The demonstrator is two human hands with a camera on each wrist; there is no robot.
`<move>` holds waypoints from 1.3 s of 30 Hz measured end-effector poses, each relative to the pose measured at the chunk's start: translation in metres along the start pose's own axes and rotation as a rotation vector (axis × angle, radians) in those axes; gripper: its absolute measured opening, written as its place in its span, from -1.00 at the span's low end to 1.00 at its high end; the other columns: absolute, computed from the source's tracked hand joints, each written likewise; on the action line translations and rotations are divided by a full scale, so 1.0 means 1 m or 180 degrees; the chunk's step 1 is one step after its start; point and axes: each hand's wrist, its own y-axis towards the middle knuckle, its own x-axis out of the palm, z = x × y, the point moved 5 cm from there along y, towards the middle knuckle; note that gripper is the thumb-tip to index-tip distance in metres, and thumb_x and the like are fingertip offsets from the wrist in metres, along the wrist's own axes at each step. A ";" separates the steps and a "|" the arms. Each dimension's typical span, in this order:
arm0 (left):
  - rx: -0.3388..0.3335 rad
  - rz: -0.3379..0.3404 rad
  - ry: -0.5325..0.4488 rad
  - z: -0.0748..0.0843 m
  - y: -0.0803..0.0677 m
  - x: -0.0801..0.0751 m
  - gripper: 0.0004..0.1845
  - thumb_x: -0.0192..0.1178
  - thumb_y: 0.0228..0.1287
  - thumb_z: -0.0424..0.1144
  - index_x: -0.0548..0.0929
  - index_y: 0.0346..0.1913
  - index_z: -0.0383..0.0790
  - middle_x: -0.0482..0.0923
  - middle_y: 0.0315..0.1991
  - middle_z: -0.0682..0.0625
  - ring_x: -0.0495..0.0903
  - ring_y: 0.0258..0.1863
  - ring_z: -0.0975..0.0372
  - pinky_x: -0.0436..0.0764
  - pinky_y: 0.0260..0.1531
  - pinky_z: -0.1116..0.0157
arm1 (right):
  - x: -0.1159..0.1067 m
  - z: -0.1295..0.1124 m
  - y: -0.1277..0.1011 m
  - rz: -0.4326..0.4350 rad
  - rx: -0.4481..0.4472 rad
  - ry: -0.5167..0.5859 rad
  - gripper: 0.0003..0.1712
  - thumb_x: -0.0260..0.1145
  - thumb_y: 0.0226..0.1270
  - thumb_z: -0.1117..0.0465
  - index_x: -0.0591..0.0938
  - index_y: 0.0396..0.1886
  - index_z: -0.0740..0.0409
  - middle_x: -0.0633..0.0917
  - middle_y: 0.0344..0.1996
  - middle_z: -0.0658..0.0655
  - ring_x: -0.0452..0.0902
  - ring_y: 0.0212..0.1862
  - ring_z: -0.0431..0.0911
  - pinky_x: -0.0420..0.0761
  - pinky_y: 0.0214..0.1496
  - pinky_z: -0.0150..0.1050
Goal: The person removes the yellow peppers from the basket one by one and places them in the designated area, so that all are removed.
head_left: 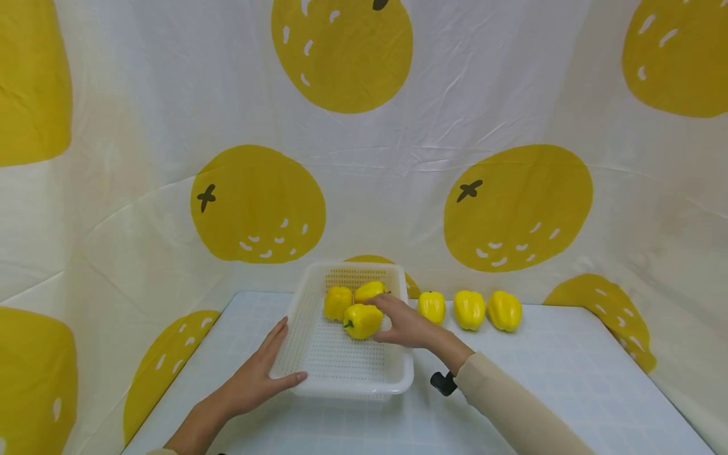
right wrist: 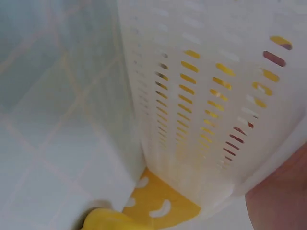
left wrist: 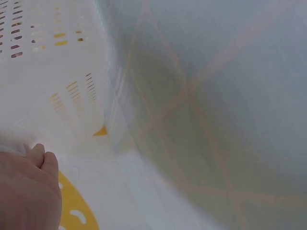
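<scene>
A white perforated plastic basket (head_left: 341, 363) stands on the table with three yellow bell peppers in its far half. My left hand (head_left: 258, 379) rests on its near left corner, fingers along the left rim and thumb on the front rim. That hand (left wrist: 29, 191) shows beside the basket wall in the left wrist view. My right hand (head_left: 406, 322) reaches over the right rim and holds the nearest yellow bell pepper (head_left: 362, 322) between thumb and fingers. Another yellow bell pepper (head_left: 338, 303) lies left of it, and a third yellow bell pepper (head_left: 370, 291) lies behind.
Right of the basket, three more yellow bell peppers stand in a row: the left pepper (head_left: 431, 308), middle pepper (head_left: 469, 310) and right pepper (head_left: 504, 311). A pale blue checked cloth covers the table (head_left: 540, 379). A white curtain (head_left: 387, 208) with yellow fruit prints hangs behind.
</scene>
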 end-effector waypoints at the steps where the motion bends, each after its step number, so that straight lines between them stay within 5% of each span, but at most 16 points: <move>1: -0.0009 -0.0003 -0.0003 0.000 0.000 0.000 0.24 0.29 0.20 0.40 -0.19 0.68 -0.06 -0.32 0.69 0.00 -0.09 0.63 -0.07 0.07 0.45 -0.31 | 0.002 0.001 0.003 -0.0032 0.0027 -0.0101 -0.20 0.49 0.30 0.07 0.42 0.50 0.01 0.39 0.47 0.09 0.37 0.41 0.07 0.45 0.40 0.14; 18: -0.0086 -0.0089 0.0075 -0.003 0.001 0.000 0.24 0.27 0.20 0.42 -0.20 0.68 -0.08 -0.35 0.69 0.01 -0.10 0.63 -0.09 0.08 0.45 -0.32 | 0.022 0.003 0.029 -0.0273 0.0236 -0.1203 -0.06 0.54 0.23 -0.04 0.32 0.58 -0.26 0.40 0.50 0.00 0.40 0.42 0.06 0.48 0.36 0.17; 25: -0.0109 -0.0070 0.0042 -0.003 0.002 0.000 0.24 0.30 0.21 0.37 -0.20 0.68 -0.07 -0.35 0.69 0.01 -0.09 0.63 -0.10 0.08 0.44 -0.32 | 0.023 0.000 0.030 -0.0291 0.0223 -0.1525 -0.08 0.53 0.25 -0.06 0.35 0.57 -0.23 0.43 0.47 0.04 0.47 0.35 0.07 0.54 0.30 0.09; 36: -0.0174 -0.0076 0.0053 -0.002 0.002 0.000 0.24 0.31 0.20 0.37 -0.21 0.68 -0.05 -0.36 0.69 0.02 -0.10 0.63 -0.10 0.07 0.45 -0.32 | 0.022 0.000 0.029 -0.0166 0.0238 -0.1396 -0.26 0.52 0.27 -0.04 0.49 0.44 -0.25 0.54 0.24 0.05 0.55 -0.08 -0.08 0.66 0.00 -0.08; 39: -0.0162 -0.0060 0.0076 -0.002 0.002 0.001 0.24 0.30 0.20 0.37 -0.20 0.68 -0.05 -0.36 0.69 0.02 -0.10 0.63 -0.09 0.07 0.45 -0.31 | 0.022 0.000 0.030 -0.0142 0.0223 -0.1396 -0.28 0.54 0.25 -0.03 0.52 0.41 -0.24 0.55 0.25 0.03 0.58 -0.04 -0.07 0.65 0.04 -0.05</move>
